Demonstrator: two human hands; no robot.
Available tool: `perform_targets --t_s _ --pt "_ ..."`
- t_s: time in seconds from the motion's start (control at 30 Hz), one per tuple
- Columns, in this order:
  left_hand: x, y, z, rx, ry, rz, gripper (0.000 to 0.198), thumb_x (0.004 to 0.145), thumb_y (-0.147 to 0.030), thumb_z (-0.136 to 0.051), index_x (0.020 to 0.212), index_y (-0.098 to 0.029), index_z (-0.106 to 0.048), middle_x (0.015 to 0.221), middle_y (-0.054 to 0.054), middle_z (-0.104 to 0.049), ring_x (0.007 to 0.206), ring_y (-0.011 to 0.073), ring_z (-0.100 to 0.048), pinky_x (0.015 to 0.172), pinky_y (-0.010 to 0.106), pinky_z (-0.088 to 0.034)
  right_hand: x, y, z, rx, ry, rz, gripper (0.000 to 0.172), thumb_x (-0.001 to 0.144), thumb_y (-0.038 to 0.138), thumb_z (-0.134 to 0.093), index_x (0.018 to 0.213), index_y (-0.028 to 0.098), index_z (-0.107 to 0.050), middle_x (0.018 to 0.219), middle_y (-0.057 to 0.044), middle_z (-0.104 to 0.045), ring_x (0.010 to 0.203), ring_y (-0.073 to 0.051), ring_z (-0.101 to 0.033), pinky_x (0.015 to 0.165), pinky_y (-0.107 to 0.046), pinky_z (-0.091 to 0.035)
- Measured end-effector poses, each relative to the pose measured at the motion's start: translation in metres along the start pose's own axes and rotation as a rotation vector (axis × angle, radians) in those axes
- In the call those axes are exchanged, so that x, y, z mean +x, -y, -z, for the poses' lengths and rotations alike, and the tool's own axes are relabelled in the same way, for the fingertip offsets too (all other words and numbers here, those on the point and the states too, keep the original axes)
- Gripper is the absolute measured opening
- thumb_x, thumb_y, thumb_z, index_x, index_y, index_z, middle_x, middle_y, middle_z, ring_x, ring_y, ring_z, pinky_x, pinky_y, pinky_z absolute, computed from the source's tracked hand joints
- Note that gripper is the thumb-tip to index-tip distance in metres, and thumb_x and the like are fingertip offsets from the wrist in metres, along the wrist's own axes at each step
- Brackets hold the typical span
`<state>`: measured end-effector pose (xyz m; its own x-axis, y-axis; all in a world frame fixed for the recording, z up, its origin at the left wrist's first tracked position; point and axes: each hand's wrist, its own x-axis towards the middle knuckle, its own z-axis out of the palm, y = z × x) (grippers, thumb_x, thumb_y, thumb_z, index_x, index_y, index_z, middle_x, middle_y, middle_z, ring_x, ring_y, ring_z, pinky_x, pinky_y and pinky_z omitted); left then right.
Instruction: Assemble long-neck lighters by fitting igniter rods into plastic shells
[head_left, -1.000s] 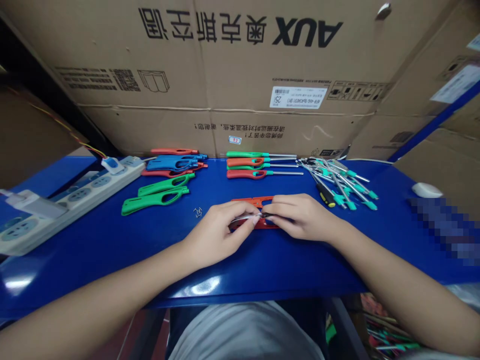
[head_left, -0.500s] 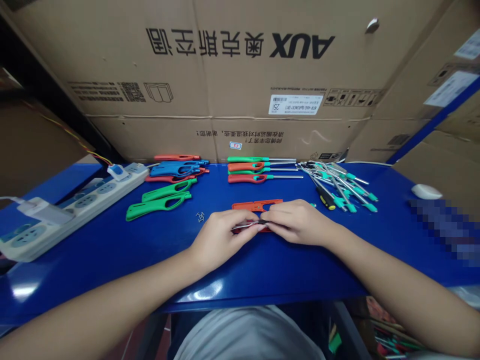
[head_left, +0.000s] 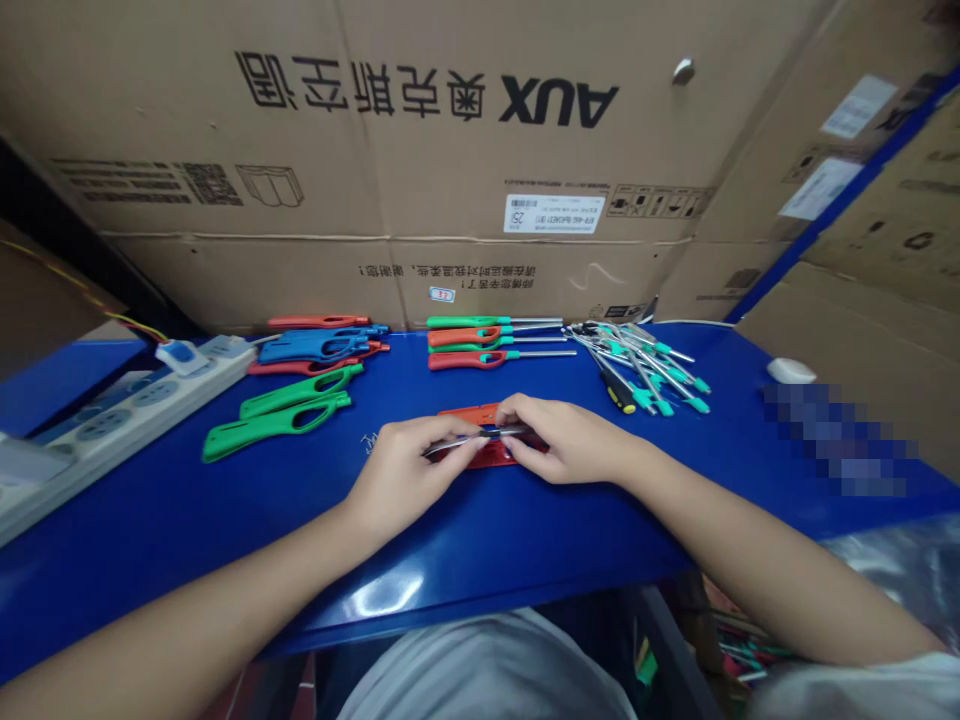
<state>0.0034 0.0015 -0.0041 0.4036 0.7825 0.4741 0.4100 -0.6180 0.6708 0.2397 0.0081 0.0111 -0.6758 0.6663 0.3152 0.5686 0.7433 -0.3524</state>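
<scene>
My left hand and my right hand pinch a thin, dark-and-silver rod-like piece between them. Fingertips cover much of it, so its exact kind is unclear. It is held roughly level, just above an open lighter casing. The casing's orange half lies behind the fingers, and a red half shows under them, partly hidden. A few small screws lie left of my left hand.
Green, blue and red lighter casings lie at the left. Long-necked lighters sit at the back middle. Metal tubes with teal ends and a black-yellow screwdriver are at right. A power strip runs along the left; cardboard stands behind.
The view has turned to the right, so everything sits further left. My hands have drawn slightly apart along the held piece, and more of it shows between the fingertips.
</scene>
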Motion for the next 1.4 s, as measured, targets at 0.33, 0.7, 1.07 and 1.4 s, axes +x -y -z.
perform_targets --t_s 0.33,0.7,1.07,1.4 --pt "0.0029 0.0037 0.0025 0.072 -0.017 -0.154 0.011 0.091 -0.025 -0.07 0.09 -0.02 -0.079 0.085 0.002 -0.079 0.072 0.0144 -0.073 0.069 0.02 -0.056 0.0014 -0.0067 -0.0004 -0.029 -0.047 0.184 0.018 0.102 0.025 -0.048 0.105 0.015 -0.063 0.101 -0.01 -0.07 0.09 -0.017 -0.066 0.077 -0.028 -0.053" --pt "-0.0017 0.0002 0.0001 0.106 -0.066 -0.183 0.011 0.092 -0.027 -0.07 0.096 -0.02 -0.078 0.093 0.003 -0.08 0.078 0.0157 -0.075 0.078 0.023 -0.06 0.0002 -0.0095 -0.0013 -0.165 -0.092 0.207 0.025 0.104 0.031 -0.047 0.116 0.018 -0.065 0.097 -0.007 -0.074 0.082 -0.015 -0.069 0.068 -0.024 -0.05" --pt "-0.0043 0.0003 0.0008 0.121 -0.095 -0.29 0.015 0.094 -0.024 -0.068 0.105 -0.021 -0.077 0.089 0.002 -0.08 0.07 0.0125 -0.072 0.071 0.021 -0.058 -0.0014 -0.0068 -0.0019 -0.037 -0.106 0.218 0.013 0.101 0.025 -0.051 0.103 0.018 -0.062 0.091 -0.007 -0.073 0.081 -0.016 -0.068 0.073 -0.026 -0.053" --pt "-0.003 -0.0038 0.0014 0.079 -0.135 -0.283 0.01 0.089 -0.022 -0.073 0.098 -0.02 -0.079 0.087 0.003 -0.08 0.07 0.0131 -0.073 0.069 0.02 -0.058 -0.0011 -0.0066 -0.0005 -0.23 -0.263 0.277 0.01 0.099 0.022 -0.053 0.099 0.019 -0.063 0.087 -0.006 -0.074 0.078 -0.017 -0.068 0.068 -0.027 -0.049"
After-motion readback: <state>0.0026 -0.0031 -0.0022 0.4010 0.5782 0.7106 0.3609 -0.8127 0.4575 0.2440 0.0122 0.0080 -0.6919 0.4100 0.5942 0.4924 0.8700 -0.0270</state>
